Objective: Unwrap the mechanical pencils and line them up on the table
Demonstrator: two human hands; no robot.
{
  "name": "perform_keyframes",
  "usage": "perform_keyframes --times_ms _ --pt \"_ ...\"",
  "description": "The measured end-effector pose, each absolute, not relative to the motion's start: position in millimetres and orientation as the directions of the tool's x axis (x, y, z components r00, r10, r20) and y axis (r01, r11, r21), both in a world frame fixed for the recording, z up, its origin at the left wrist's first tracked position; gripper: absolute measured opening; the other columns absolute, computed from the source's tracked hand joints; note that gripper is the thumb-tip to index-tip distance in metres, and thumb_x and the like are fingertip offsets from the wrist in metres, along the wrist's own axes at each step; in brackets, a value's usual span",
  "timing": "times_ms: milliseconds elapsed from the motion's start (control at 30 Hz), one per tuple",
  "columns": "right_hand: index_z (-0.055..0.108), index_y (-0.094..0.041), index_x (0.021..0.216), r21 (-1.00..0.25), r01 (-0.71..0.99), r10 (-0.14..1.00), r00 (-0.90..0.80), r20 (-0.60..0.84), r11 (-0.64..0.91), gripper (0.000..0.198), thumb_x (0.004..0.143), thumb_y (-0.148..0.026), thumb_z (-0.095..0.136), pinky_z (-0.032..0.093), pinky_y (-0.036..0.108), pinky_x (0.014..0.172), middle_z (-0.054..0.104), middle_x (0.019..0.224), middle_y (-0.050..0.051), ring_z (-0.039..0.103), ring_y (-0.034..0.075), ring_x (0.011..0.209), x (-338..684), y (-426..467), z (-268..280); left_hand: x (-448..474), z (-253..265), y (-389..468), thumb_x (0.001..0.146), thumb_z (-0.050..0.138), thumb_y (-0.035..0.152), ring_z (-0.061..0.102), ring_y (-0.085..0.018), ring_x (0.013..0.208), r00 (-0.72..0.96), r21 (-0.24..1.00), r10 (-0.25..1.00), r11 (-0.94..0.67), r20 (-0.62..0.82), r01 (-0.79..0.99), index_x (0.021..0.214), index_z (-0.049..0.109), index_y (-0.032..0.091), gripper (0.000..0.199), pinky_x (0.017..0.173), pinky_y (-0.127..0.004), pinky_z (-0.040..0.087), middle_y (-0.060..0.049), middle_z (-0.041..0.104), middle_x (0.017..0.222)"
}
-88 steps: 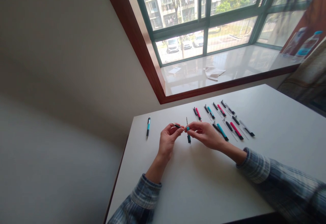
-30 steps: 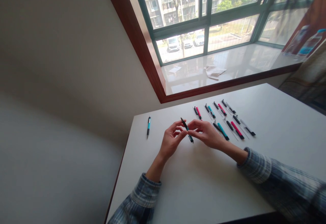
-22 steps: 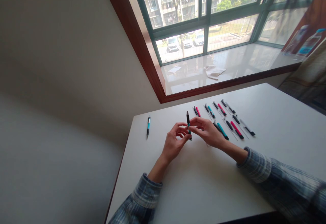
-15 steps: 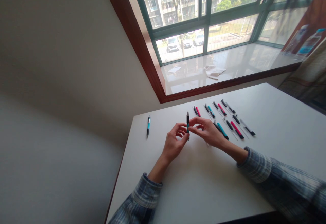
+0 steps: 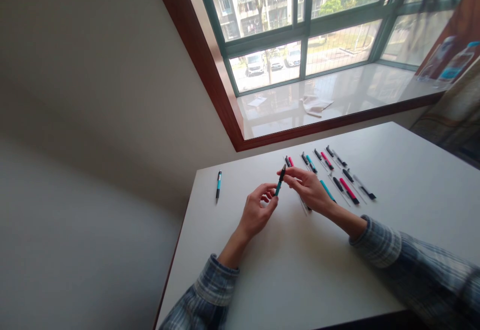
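Observation:
A teal-and-black pen [image 5: 279, 186] is held tilted above the white table, its pointed end up and leaning right. My left hand [image 5: 259, 207] is closed on the pen's lower teal part, thumb and fingertips pinching it. The fingertips of my right hand [image 5: 308, 190] close on the black upper part just below the tip. A whole teal-and-black pen [image 5: 218, 186] lies alone on the left side of the table. Beneath and beyond my right hand lie pen parts, among them a pink barrel piece [image 5: 348, 191] and a teal barrel piece [image 5: 327, 191], some partly hidden by that hand.
The white table [image 5: 318, 270] has its far edge by a window ledge [image 5: 277, 115], where a cloth [image 5: 317, 105] lies. More pen pieces, such as black clip parts [image 5: 330, 151] and thin refills, lie in rows at the back right. Bottles [image 5: 458, 62] stand at the ledge's right end.
The pen has gone from upright to leaning right at its top. My right fingers have shifted up and slightly right, onto the part near the tip. My left hand has barely moved.

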State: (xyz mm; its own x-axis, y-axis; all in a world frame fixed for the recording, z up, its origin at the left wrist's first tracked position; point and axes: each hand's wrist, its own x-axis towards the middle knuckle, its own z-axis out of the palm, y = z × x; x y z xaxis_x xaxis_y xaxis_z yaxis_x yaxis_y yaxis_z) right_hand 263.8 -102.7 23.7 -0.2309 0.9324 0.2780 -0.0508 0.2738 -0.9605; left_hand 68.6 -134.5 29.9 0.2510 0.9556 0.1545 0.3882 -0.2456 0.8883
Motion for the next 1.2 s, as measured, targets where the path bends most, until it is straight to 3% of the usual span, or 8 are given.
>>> perform_keyframes --times_ms 300,500,700,867,1033,1200 --pt "0.066 -0.022 0.090 -0.960 0.020 0.942 -0.202 0.269 0.278 0.028 0.091 -0.050 0.070 0.055 0.031 0.073 0.071 0.090 0.004 0.067 0.020 0.084 265.6 -101.1 21.4 69.4 32.3 -135.4 0.093 0.064 0.026 0.066 -0.017 0.089 0.255 0.889 0.956 -0.238 0.144 0.391 0.115 0.070 0.021 0.024 0.078 -0.028 0.053 -0.005 0.070 0.102" --pt "0.070 -0.025 0.116 -0.960 -0.032 0.933 -0.231 0.277 0.277 0.032 0.096 -0.049 0.064 0.057 0.035 0.085 0.072 0.118 0.008 0.070 0.023 0.100 265.3 -102.1 23.0 68.2 29.3 -134.5 0.093 0.064 0.027 0.066 -0.018 0.090 0.246 0.894 0.959 -0.229 0.139 0.386 0.117 0.070 0.021 0.026 0.079 -0.029 0.053 -0.005 0.070 0.102" --pt "0.073 -0.022 0.096 -0.961 -0.015 0.937 -0.218 0.273 0.276 0.027 0.092 -0.048 0.070 0.057 0.035 0.080 0.073 0.093 0.005 0.069 0.022 0.087 265.5 -102.9 24.4 69.2 30.2 -134.9 0.093 0.063 0.025 0.065 -0.017 0.089 0.268 0.892 0.954 -0.237 0.138 0.386 0.114 0.070 0.021 0.022 0.076 -0.028 0.053 -0.005 0.069 0.101" --pt "0.074 -0.024 0.112 -0.962 -0.041 0.932 -0.236 0.274 0.272 0.030 0.096 -0.047 0.065 0.057 0.036 0.084 0.074 0.115 0.008 0.071 0.024 0.100 266.2 -102.6 26.0 68.8 30.6 -134.3 0.093 0.063 0.026 0.065 -0.017 0.090 0.255 0.885 0.956 -0.241 0.145 0.399 0.115 0.069 0.021 0.023 0.078 -0.029 0.053 -0.005 0.069 0.101" --pt "0.076 -0.022 0.106 -0.958 -0.005 0.935 -0.215 0.282 0.288 0.029 0.093 -0.047 0.069 0.057 0.036 0.083 0.076 0.105 0.007 0.071 0.023 0.094 266.2 -102.0 24.5 68.9 30.5 -134.5 0.093 0.062 0.027 0.065 -0.017 0.089 0.268 0.883 0.952 -0.247 0.145 0.400 0.114 0.068 0.021 0.022 0.077 -0.028 0.053 -0.005 0.069 0.101" --pt "0.074 -0.025 0.117 -0.959 -0.024 0.929 -0.242 0.280 0.283 0.032 0.097 -0.047 0.062 0.057 0.039 0.087 0.074 0.121 0.009 0.070 0.026 0.107 265.4 -102.6 24.0 70.1 32.6 -135.3 0.094 0.062 0.028 0.066 -0.018 0.089 0.262 0.880 0.953 -0.251 0.151 0.404 0.113 0.069 0.021 0.022 0.077 -0.029 0.053 -0.005 0.070 0.101"
